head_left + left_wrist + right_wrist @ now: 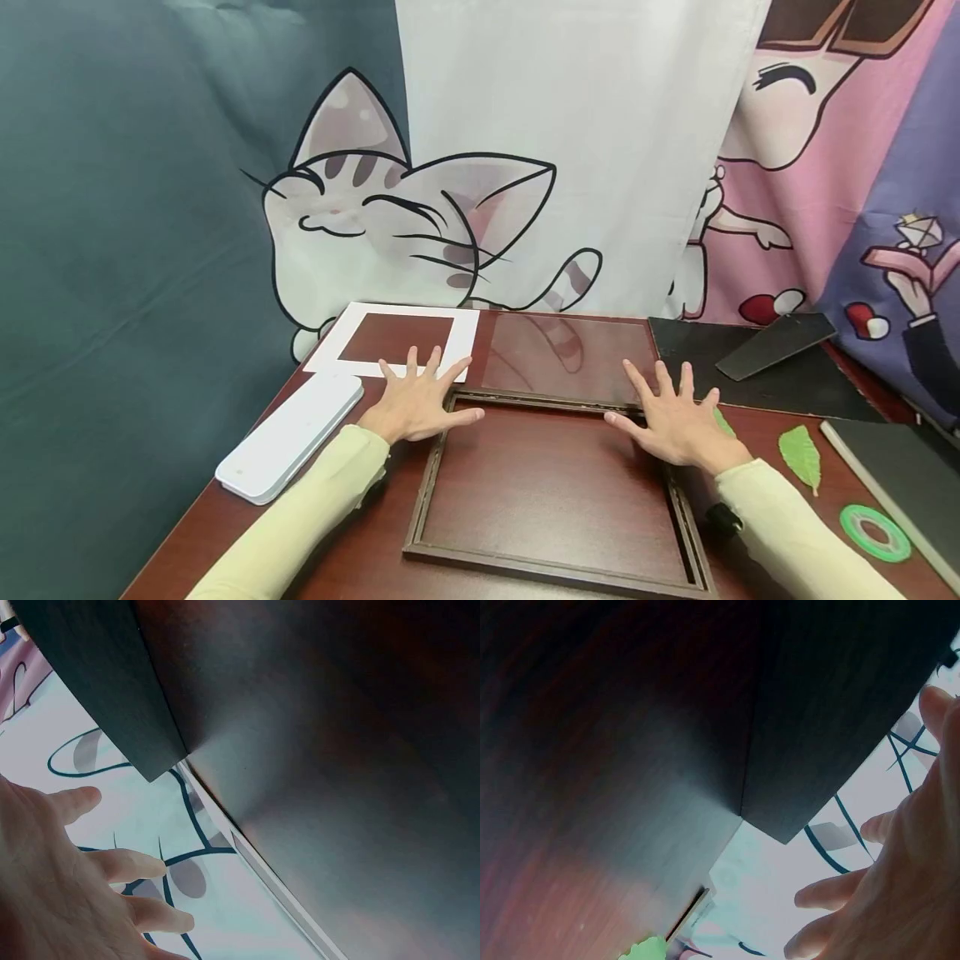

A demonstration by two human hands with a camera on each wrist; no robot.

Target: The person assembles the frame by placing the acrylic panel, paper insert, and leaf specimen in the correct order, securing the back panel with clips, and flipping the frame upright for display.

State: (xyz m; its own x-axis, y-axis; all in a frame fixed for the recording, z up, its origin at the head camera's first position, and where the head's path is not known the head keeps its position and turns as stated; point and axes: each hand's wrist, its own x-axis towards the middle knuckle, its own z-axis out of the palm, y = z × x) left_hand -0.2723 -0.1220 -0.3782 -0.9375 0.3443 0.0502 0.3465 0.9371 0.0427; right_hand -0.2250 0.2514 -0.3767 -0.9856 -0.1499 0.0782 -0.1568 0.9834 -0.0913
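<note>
A dark brown picture frame (555, 575) lies flat on the table, its inside showing the tabletop. My left hand (417, 403) is spread, fingers apart, over its far left corner and holds nothing. Over the far right corner my right hand (678, 421) is spread the same way. Whether either palm touches the frame cannot be told from the head view. In the left wrist view the left hand (67, 877) shows beside the frame's dark edge (97, 682); the right wrist view shows the right hand (900, 877) likewise.
Behind the frame lie a white mat board (462, 346), a clear sheet (570, 354) and a black backing board with a stand (776, 346). A white case (292, 433) sits left. On the right are a green leaf (801, 457), green tape (876, 533) and a dark flat item (907, 467).
</note>
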